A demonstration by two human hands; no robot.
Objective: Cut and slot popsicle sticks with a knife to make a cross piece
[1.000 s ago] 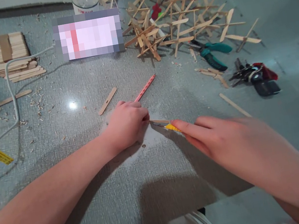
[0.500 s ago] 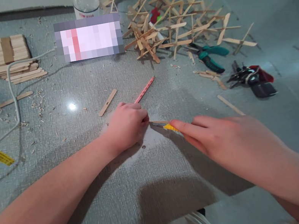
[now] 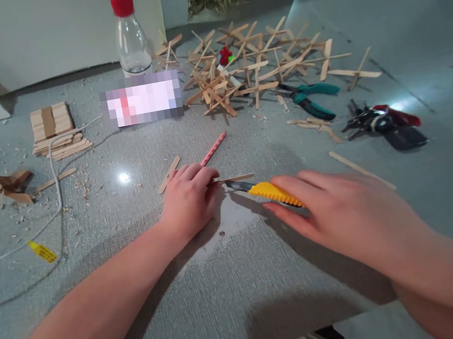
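My left hand [image 3: 190,199] is closed on a wooden craft stick [image 3: 239,178], which sticks out to the right of its fingers. From the right, my right hand [image 3: 333,203] holds a yellow utility knife [image 3: 277,193], its tip at the stick beside my left fingertips. The thumb lies low, a little apart from the handle. Behind my left hand are a pink pencil [image 3: 214,148] and another craft stick [image 3: 169,173], both flat on the grey surface [image 3: 181,312].
Crossed sticks [image 3: 252,65] are heaped at the back. Green-handled pliers [image 3: 310,99] and keys [image 3: 384,121] lie to the right. Stacked sticks [image 3: 51,127], a white cable [image 3: 57,182] and brown paper [image 3: 14,186] are at left, with a red-capped bottle [image 3: 132,40] behind.
The view has tilted up, showing the whole bottle. My right hand has drawn back along the knife, so more of its yellow handle shows, and the thumb has moved away from it.
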